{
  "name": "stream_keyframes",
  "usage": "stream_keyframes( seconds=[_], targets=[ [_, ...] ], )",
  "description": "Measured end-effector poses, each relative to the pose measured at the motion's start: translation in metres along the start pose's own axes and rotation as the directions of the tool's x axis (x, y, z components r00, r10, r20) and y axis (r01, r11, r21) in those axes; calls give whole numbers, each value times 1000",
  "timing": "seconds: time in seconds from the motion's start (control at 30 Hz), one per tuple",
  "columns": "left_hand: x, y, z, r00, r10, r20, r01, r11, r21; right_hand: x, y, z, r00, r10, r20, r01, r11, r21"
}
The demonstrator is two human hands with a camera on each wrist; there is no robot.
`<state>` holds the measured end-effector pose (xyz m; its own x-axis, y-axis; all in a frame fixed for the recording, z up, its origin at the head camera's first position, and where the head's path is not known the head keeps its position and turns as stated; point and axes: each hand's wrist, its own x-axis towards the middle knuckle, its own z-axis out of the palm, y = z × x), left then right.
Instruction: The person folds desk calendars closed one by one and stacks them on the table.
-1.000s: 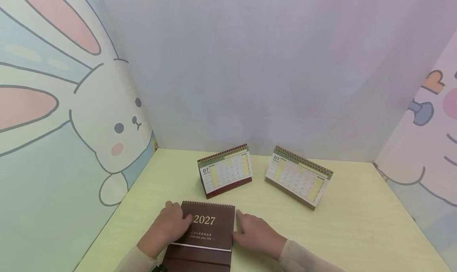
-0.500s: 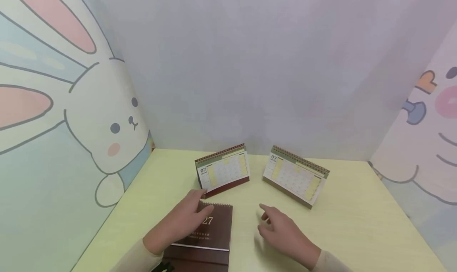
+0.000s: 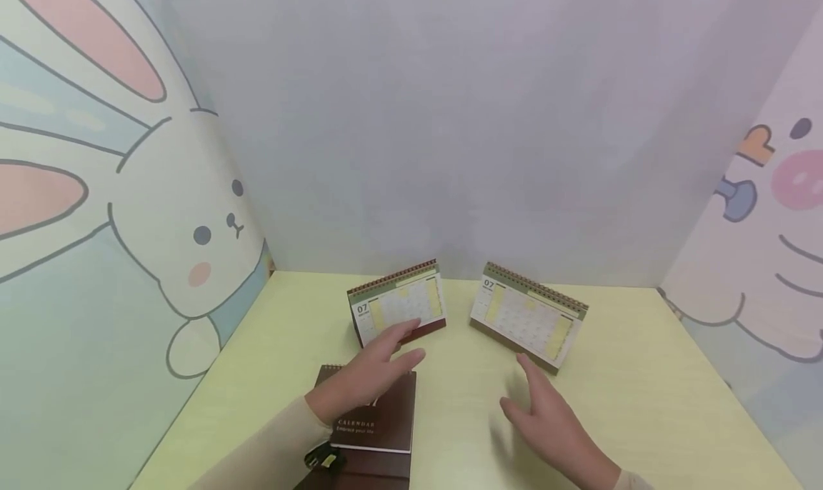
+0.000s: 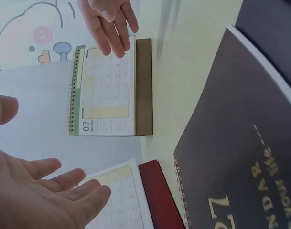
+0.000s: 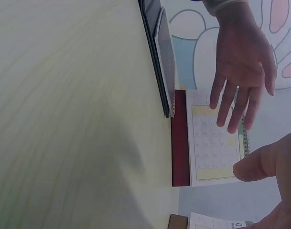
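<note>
My left hand (image 3: 376,372) hovers with extended fingers above a dark brown desk calendar (image 3: 395,429), which lies flat with its spiral edge away from me and gold print on the cover. In the left wrist view that hand holds nothing. The right hand (image 3: 556,429) is raised over the table to the right, fingers straight and thumb apart, its palm facing left. Behind the left hand stands a calendar with a red base (image 3: 431,331), partly covered by the fingers in the head view. Another upright calendar with a brown base (image 3: 524,318) stands beyond the right hand.
The pale yellow table (image 3: 643,376) is bounded by a plain light wall cloth (image 3: 450,133) at the back. Side panels carry a cartoon rabbit (image 3: 186,226) on the left and a cartoon figure on the right. Both upright calendars are angled towards the middle.
Both hands have come away from the flat calendar's sides. The left hand has risen and moved forward and right across it; the right hand has moved right. The calendars hold their places.
</note>
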<state>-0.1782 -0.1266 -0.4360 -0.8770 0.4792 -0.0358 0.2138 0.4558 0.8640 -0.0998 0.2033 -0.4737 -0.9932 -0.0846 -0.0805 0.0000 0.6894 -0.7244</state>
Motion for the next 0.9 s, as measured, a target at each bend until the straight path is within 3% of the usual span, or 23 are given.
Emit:
stream_keyframes(
  seconds=[0.33,0.6,0.9],
  targets=[
    [29,15,18,996,88,24,-83,984,-157,-5,15,-15,997,38,-60,-39,999,-5],
    [51,23,28,996,88,33,-80,976,-205,2,34,-35,983,184,3,-184,979,88],
    [80,26,37,995,95,20,-88,968,-235,8,45,-47,969,246,-35,-242,965,105]
  ],
)
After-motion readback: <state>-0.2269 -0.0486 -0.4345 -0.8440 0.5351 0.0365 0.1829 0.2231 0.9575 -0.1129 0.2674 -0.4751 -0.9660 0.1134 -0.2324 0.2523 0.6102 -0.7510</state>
